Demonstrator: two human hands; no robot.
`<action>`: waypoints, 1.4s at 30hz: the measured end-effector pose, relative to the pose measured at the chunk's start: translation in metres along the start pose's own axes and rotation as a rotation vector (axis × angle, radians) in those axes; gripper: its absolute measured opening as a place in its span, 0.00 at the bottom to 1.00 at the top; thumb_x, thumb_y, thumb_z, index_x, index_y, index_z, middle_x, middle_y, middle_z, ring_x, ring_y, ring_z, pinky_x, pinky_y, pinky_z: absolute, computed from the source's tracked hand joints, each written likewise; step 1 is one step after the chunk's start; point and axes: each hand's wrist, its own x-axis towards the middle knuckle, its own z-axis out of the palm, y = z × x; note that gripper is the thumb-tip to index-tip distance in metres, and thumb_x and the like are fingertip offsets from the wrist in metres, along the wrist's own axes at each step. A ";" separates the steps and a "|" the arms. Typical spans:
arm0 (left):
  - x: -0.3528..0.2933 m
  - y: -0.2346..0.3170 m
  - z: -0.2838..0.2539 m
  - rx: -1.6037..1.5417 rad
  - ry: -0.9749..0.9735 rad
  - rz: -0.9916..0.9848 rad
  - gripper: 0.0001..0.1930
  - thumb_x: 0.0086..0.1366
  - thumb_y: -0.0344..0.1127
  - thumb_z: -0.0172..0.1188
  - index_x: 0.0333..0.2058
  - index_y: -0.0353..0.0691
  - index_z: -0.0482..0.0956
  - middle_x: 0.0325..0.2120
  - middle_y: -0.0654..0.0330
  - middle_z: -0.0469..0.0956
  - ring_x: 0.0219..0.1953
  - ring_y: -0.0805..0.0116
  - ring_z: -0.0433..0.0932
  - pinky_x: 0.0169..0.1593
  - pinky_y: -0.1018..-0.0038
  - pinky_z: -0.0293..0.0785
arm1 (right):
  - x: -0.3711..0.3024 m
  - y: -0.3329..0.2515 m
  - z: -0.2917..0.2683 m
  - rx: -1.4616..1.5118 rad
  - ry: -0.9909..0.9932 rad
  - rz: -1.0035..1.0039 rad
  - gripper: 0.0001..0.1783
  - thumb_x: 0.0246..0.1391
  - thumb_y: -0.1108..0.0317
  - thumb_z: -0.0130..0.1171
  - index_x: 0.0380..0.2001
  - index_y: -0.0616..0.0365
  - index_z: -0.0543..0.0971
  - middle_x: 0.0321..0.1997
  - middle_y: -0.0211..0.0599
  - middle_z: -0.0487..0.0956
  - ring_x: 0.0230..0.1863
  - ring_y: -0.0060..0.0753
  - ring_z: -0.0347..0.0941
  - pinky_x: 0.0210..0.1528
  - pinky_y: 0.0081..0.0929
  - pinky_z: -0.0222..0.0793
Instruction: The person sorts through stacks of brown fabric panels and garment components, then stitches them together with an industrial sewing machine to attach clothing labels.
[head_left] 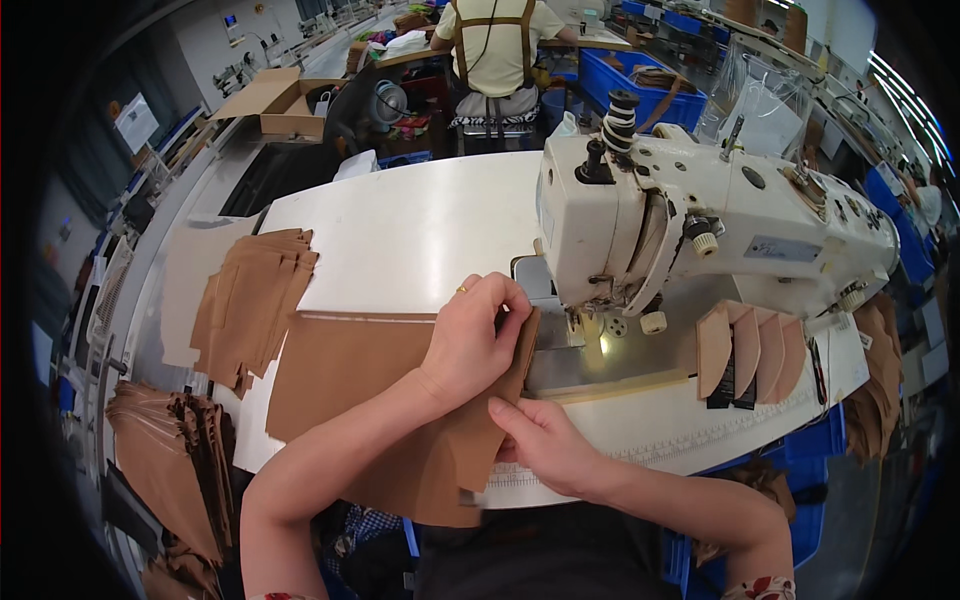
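Note:
A large brown fabric panel (350, 372) lies on the white sewing table, its right edge just left of the sewing machine's (590, 215) lit needle area. My left hand (478, 335) is closed in a pinch on the panel's upper right corner. Lower on the same edge, my right hand (545, 440) grips the panel between thumb and fingers, the fingers partly hidden beneath it. The panel's lower part bends down over the table's front edge.
Cut brown pieces (250, 300) are stacked at the table's left, with more brown panels (165, 455) hanging below. Curved beige pieces (755, 350) stand right of the needle. A ruler strip (650, 452) runs along the front edge. A co-worker (495, 50) sits ahead.

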 end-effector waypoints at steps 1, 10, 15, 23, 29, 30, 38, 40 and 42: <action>0.001 0.008 -0.002 0.002 -0.001 0.002 0.07 0.62 0.20 0.63 0.35 0.38 0.75 0.31 0.59 0.76 0.31 0.71 0.77 0.38 0.75 0.76 | -0.002 0.006 0.000 0.179 -0.040 0.069 0.20 0.73 0.58 0.46 0.49 0.69 0.73 0.46 0.44 0.80 0.48 0.35 0.80 0.49 0.35 0.78; -0.025 0.014 0.034 -0.108 -0.051 -0.075 0.08 0.60 0.20 0.64 0.32 0.39 0.75 0.32 0.57 0.76 0.34 0.65 0.79 0.39 0.71 0.78 | -0.033 -0.082 -0.048 -0.535 -0.329 0.691 0.29 0.73 0.49 0.45 0.41 0.68 0.80 0.38 0.47 0.84 0.39 0.34 0.85 0.36 0.29 0.82; -0.017 0.021 0.049 -0.101 0.003 -0.068 0.08 0.58 0.20 0.63 0.31 0.39 0.74 0.29 0.58 0.76 0.34 0.60 0.77 0.37 0.67 0.75 | -0.025 -0.040 -0.083 -1.467 0.343 -0.972 0.13 0.51 0.57 0.72 0.33 0.52 0.83 0.30 0.27 0.80 0.26 0.31 0.73 0.24 0.29 0.70; -0.017 0.025 0.047 -0.062 0.027 -0.088 0.08 0.57 0.20 0.62 0.30 0.40 0.73 0.26 0.61 0.76 0.33 0.57 0.73 0.37 0.64 0.73 | -0.009 -0.034 -0.092 -1.655 0.329 -1.008 0.19 0.47 0.54 0.72 0.38 0.51 0.82 0.45 0.28 0.80 0.35 0.28 0.74 0.33 0.26 0.70; -0.014 0.025 0.048 -0.083 0.023 -0.083 0.08 0.57 0.21 0.63 0.31 0.40 0.74 0.27 0.61 0.77 0.33 0.58 0.74 0.39 0.64 0.73 | -0.010 -0.035 -0.092 -1.692 0.372 -0.993 0.18 0.47 0.52 0.72 0.36 0.51 0.81 0.50 0.30 0.81 0.38 0.29 0.74 0.32 0.27 0.70; -0.014 0.024 0.049 -0.063 0.030 -0.064 0.08 0.57 0.20 0.63 0.32 0.40 0.74 0.27 0.61 0.77 0.34 0.58 0.74 0.39 0.65 0.73 | -0.010 -0.035 -0.092 -1.697 0.375 -0.985 0.18 0.47 0.53 0.72 0.36 0.51 0.81 0.52 0.30 0.81 0.38 0.30 0.74 0.32 0.28 0.70; -0.013 0.025 0.048 -0.044 0.080 -0.080 0.10 0.56 0.21 0.65 0.34 0.40 0.75 0.29 0.62 0.79 0.36 0.60 0.76 0.41 0.65 0.72 | -0.012 -0.035 -0.088 -1.740 0.393 -0.933 0.18 0.44 0.56 0.73 0.37 0.50 0.81 0.53 0.28 0.81 0.39 0.31 0.74 0.35 0.29 0.71; -0.014 0.023 0.048 0.013 0.082 -0.077 0.11 0.55 0.21 0.65 0.35 0.40 0.75 0.28 0.63 0.79 0.36 0.61 0.77 0.42 0.65 0.69 | -0.011 -0.035 -0.087 -1.745 0.395 -0.904 0.20 0.42 0.56 0.74 0.39 0.48 0.82 0.54 0.25 0.82 0.39 0.31 0.74 0.37 0.29 0.73; -0.014 0.024 0.051 0.011 0.094 -0.110 0.11 0.55 0.21 0.65 0.34 0.41 0.74 0.28 0.63 0.79 0.35 0.62 0.77 0.42 0.65 0.68 | -0.009 -0.036 -0.089 -1.710 0.379 -0.965 0.16 0.46 0.56 0.71 0.35 0.51 0.81 0.52 0.30 0.81 0.38 0.30 0.74 0.34 0.30 0.71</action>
